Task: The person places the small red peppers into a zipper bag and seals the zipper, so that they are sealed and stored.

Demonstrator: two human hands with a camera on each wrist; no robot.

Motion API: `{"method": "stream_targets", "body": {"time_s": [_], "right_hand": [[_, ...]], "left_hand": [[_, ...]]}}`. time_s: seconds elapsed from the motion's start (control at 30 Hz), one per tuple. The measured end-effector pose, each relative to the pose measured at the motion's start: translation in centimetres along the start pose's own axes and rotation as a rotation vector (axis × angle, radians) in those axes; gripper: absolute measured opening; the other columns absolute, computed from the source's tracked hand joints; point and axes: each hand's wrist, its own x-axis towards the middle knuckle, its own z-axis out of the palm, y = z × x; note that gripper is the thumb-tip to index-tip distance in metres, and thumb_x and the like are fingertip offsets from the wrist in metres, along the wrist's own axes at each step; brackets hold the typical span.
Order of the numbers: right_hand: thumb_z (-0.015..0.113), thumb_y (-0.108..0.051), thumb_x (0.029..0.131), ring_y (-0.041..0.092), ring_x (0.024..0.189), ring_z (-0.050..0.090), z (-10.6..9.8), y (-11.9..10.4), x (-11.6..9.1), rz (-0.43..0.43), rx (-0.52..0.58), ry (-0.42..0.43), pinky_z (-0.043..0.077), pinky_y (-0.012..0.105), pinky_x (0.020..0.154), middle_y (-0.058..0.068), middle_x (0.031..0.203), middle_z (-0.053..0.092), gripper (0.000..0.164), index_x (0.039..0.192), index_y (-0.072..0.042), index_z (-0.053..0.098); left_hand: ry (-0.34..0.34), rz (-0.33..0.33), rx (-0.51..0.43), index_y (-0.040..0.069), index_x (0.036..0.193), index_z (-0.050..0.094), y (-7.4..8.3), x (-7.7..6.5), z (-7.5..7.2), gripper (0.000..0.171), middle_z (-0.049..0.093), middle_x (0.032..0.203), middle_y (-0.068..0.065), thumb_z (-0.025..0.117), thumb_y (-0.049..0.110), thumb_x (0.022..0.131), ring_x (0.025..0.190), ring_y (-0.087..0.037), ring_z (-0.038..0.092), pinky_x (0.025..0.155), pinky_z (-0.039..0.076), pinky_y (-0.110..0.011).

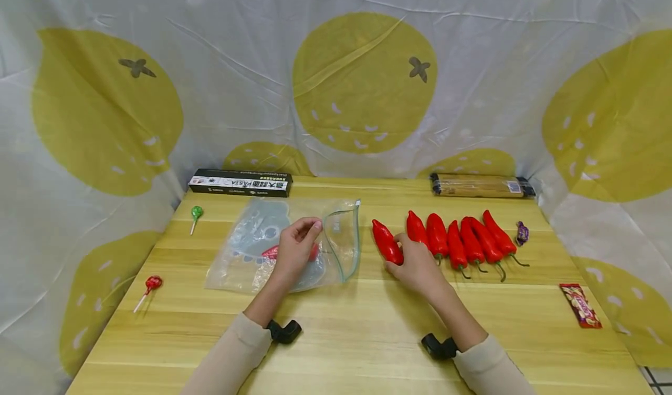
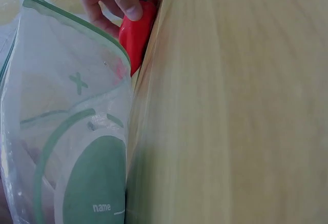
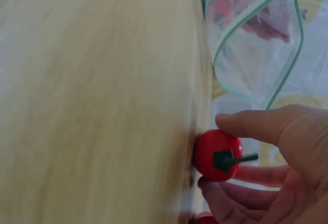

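A clear zip bag (image 1: 247, 275) with a green-edged mouth lies on the table, its mouth gaping toward the right. My left hand (image 1: 296, 249) pinches the bag's upper sheet near that mouth. One red chili pepper (image 1: 270, 252) shows inside the bag, partly behind the left hand. Just right of the mouth, my right hand (image 1: 417, 266) grips another red chili pepper (image 3: 216, 155) between thumb and fingers, close to the tabletop. The right wrist view shows its green stem pointing toward the palm. Several more red chili peppers (image 1: 437, 236) lie in a row beyond the right hand.
A black pasta box (image 1: 238, 183) stands at the back left, a pack of noodles (image 1: 475, 186) at the back right. Green (image 1: 196, 213) and red (image 1: 153, 283) lollipops lie left. A purple-wrapped candy (image 1: 522, 233) and a red snack packet (image 1: 580, 306) lie right. A patterned curtain (image 1: 252, 91) hangs behind.
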Motion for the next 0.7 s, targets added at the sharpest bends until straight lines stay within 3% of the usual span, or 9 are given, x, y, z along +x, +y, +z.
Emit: {"method": "stream_targets", "body": {"time_s": [0.13, 0.2, 0.33, 0.43, 0.7], "right_hand": [[0.078, -0.027, 0.08, 0.019, 0.079, 0.061, -0.3, 0.0, -0.2, 0.007, 0.041, 0.035, 0.051, 0.029, 0.064, 0.009, 0.099, 0.068, 0.054, 0.124, -0.007, 0.053], [0.077, -0.027, 0.08, 0.019, 0.08, 0.063, -0.6, 0.1, -0.4, -0.004, 0.091, 0.085, 0.051, 0.029, 0.065, 0.009, 0.101, 0.069, 0.051, 0.121, -0.007, 0.054], [0.076, -0.023, 0.081, 0.017, 0.079, 0.064, -1.5, 0.4, -0.6, -0.034, 0.21, 0.145, 0.053, 0.029, 0.069, 0.008, 0.101, 0.069, 0.044, 0.117, -0.008, 0.056], [0.075, -0.019, 0.082, 0.016, 0.082, 0.065, -2.0, 0.4, -0.8, -0.036, 0.304, 0.122, 0.055, 0.029, 0.073, 0.006, 0.102, 0.069, 0.038, 0.116, -0.012, 0.059], [0.077, -0.019, 0.081, 0.016, 0.085, 0.067, -0.6, -1.4, 0.3, -0.05, 0.399, 0.084, 0.057, 0.028, 0.074, 0.004, 0.108, 0.066, 0.036, 0.114, -0.014, 0.064]], "left_hand": [[-0.021, -0.02, -0.017, 0.005, 0.107, 0.069, 0.8, -0.2, -0.1, 0.026, 0.068, 0.097, -0.001, 0.065, 0.027, 0.094, 0.092, -0.009, 0.064, 0.072, 0.052, -0.018], [-0.037, -0.017, -0.026, 0.004, 0.107, 0.068, 1.6, -0.5, -0.1, 0.024, 0.07, 0.101, -0.005, 0.064, 0.025, 0.095, 0.094, -0.009, 0.065, 0.077, 0.052, -0.019], [-0.05, 0.016, -0.029, 0.007, 0.106, 0.066, 1.6, -0.5, -0.1, 0.028, 0.072, 0.108, -0.007, 0.063, 0.032, 0.095, 0.103, -0.012, 0.067, 0.09, 0.052, -0.02], [-0.051, 0.043, -0.041, 0.01, 0.106, 0.066, 0.4, 0.0, 0.0, 0.031, 0.073, 0.108, -0.005, 0.064, 0.039, 0.093, 0.106, -0.015, 0.067, 0.093, 0.052, -0.023], [-0.055, 0.043, -0.018, 0.012, 0.108, 0.066, 0.6, -0.2, 0.0, 0.029, 0.073, 0.111, -0.004, 0.064, 0.037, 0.093, 0.108, -0.013, 0.066, 0.084, 0.051, -0.017]]}}
